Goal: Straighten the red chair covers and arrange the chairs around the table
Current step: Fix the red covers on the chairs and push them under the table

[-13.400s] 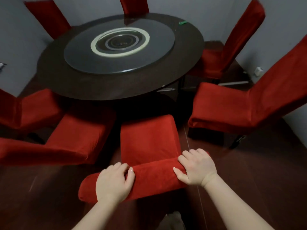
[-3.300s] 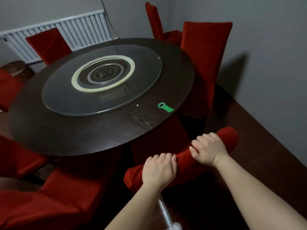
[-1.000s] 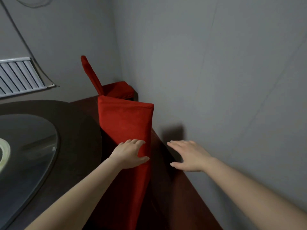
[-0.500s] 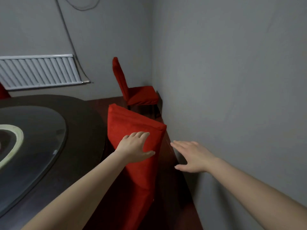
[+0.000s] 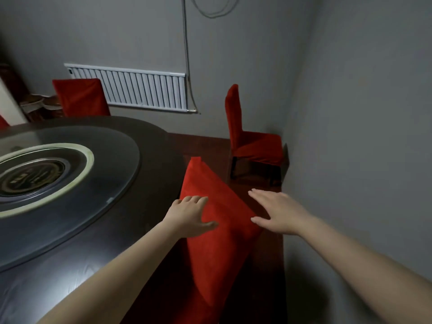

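Observation:
A red-covered chair back [image 5: 217, 235] stands right beside the round dark table [image 5: 131, 230], its top edge running away from me. My left hand [image 5: 190, 215] lies flat on the left side of that back, fingers spread. Just off its right side, my right hand [image 5: 278, 212] hovers open; whether it touches the cover I cannot tell. A second red-covered chair [image 5: 247, 141] stands in the far corner, facing the right wall. Behind the table, by the radiator, is a third red chair [image 5: 80, 97].
A glass turntable [image 5: 58, 183] covers the table's middle. The grey wall [image 5: 362, 160] runs close along the right, leaving a narrow strip of dark floor [image 5: 268, 265]. A white radiator [image 5: 138, 91] hangs on the far wall with a cable [image 5: 187, 54] dropping beside it.
The view has swung left, bringing the radiator and far chair into sight. The near chair back has tilted further. My left hand stays on the chair back; my right hand stays open beside it.

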The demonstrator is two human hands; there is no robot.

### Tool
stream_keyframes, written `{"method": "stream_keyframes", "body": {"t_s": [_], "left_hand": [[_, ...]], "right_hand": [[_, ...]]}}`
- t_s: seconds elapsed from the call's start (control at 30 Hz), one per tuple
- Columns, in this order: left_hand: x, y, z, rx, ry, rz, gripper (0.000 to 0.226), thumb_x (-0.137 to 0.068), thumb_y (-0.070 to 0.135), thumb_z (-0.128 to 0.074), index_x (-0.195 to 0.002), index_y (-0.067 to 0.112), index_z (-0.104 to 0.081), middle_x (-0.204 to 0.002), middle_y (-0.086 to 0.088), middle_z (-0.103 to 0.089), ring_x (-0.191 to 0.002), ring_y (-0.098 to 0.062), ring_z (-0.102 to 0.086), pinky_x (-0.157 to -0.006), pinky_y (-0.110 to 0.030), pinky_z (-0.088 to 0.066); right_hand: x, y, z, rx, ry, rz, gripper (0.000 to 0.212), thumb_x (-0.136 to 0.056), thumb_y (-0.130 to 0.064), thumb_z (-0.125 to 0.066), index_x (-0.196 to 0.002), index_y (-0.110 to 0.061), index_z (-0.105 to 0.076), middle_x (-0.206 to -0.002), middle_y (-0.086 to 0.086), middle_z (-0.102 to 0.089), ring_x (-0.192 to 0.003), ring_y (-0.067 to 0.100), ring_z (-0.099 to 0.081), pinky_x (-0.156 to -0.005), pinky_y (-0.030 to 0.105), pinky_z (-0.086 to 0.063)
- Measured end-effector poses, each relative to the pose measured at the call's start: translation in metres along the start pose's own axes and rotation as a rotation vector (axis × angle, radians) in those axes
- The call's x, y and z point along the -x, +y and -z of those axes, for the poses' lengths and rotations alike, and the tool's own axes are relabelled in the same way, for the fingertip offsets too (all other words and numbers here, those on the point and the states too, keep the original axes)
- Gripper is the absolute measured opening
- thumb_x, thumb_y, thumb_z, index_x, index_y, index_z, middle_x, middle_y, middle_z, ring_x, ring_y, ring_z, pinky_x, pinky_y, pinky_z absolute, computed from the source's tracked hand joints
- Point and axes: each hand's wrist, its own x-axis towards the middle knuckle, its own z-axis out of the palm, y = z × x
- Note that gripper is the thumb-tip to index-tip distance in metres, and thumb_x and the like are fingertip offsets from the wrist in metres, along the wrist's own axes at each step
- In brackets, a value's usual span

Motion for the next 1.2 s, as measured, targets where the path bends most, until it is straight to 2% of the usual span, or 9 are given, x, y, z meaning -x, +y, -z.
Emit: {"method": "stream_keyframes", "body": {"t_s": [0.3,0.47,0.63,0.8,1.07,1.13,1.2], "left_hand": [[-0.129,-0.009,0.021,0.085,-0.033,0.13,0.09,-0.084,0.08,-0.041,-0.153,0.024,-0.029,-0.158,0.0,-0.035,-0.145,-0.023,-0.031,-0.115,-0.046,-0.028],[-0.136,-0.048,0.017,0.125,-0.014,0.239,0.091,-0.082,0.083,-0.038,-0.152,0.027,-0.031,-0.156,0.003,-0.038,-0.144,-0.021,-0.033,-0.113,-0.044,-0.03],[-0.098,-0.086,-0.011,0.166,0.009,0.498,0.087,-0.082,0.082,-0.043,-0.149,0.027,-0.036,-0.153,0.002,-0.043,-0.14,-0.023,-0.038,-0.109,-0.042,-0.034],[-0.048,-0.082,-0.042,0.284,0.011,0.799,0.084,-0.084,0.079,-0.043,-0.149,0.026,-0.036,-0.152,0.001,-0.043,-0.141,-0.022,-0.037,-0.11,-0.04,-0.033],[-0.024,-0.005,-0.072,0.408,0.143,1.277,0.088,-0.085,0.079,-0.043,-0.152,0.024,-0.032,-0.152,-0.002,-0.044,-0.14,-0.024,-0.038,-0.11,-0.044,-0.036],[-0.037,0.022,-0.076,0.443,0.133,1.339,0.088,-0.086,0.078,-0.044,-0.153,0.022,-0.032,-0.153,-0.002,-0.043,-0.14,-0.025,-0.038,-0.11,-0.045,-0.036],[-0.056,0.047,-0.073,0.528,0.154,1.43,0.088,-0.087,0.076,-0.044,-0.154,0.021,-0.03,-0.153,-0.004,-0.043,-0.14,-0.028,-0.039,-0.11,-0.047,-0.037]], "right_hand": [[-0.103,0.076,0.003,-0.035,-0.032,0.037,0.075,-0.092,-0.063,-0.041,-0.156,-0.029,-0.018,-0.162,-0.006,-0.021,-0.147,0.011,-0.021,-0.118,0.036,-0.02],[-0.174,0.081,0.001,0.001,-0.112,0.166,0.074,-0.093,-0.062,-0.042,-0.155,-0.027,-0.022,-0.161,-0.003,-0.024,-0.147,0.012,-0.023,-0.118,0.036,-0.022],[-0.267,0.026,-0.009,0.155,-0.137,0.53,0.07,-0.093,-0.058,-0.047,-0.151,-0.022,-0.034,-0.157,0.002,-0.035,-0.145,0.016,-0.03,-0.115,0.033,-0.026],[-0.334,-0.044,-0.037,0.181,-0.158,0.866,0.067,-0.092,-0.058,-0.05,-0.15,-0.024,-0.038,-0.156,-0.003,-0.037,-0.146,0.014,-0.027,-0.115,0.033,-0.023],[-0.378,-0.079,-0.078,0.3,-0.223,1.392,0.066,-0.09,-0.06,-0.05,-0.147,-0.027,-0.041,-0.153,-0.007,-0.04,-0.145,0.011,-0.029,-0.113,0.032,-0.025],[-0.383,-0.071,-0.088,0.287,-0.246,1.464,0.066,-0.089,-0.062,-0.05,-0.145,-0.027,-0.044,-0.149,-0.005,-0.046,-0.141,0.012,-0.036,-0.11,0.033,-0.029],[-0.391,-0.063,-0.096,0.309,-0.309,1.461,0.065,-0.087,-0.064,-0.048,-0.142,-0.029,-0.048,-0.144,-0.005,-0.052,-0.135,0.016,-0.044,-0.108,0.036,-0.033]]}}
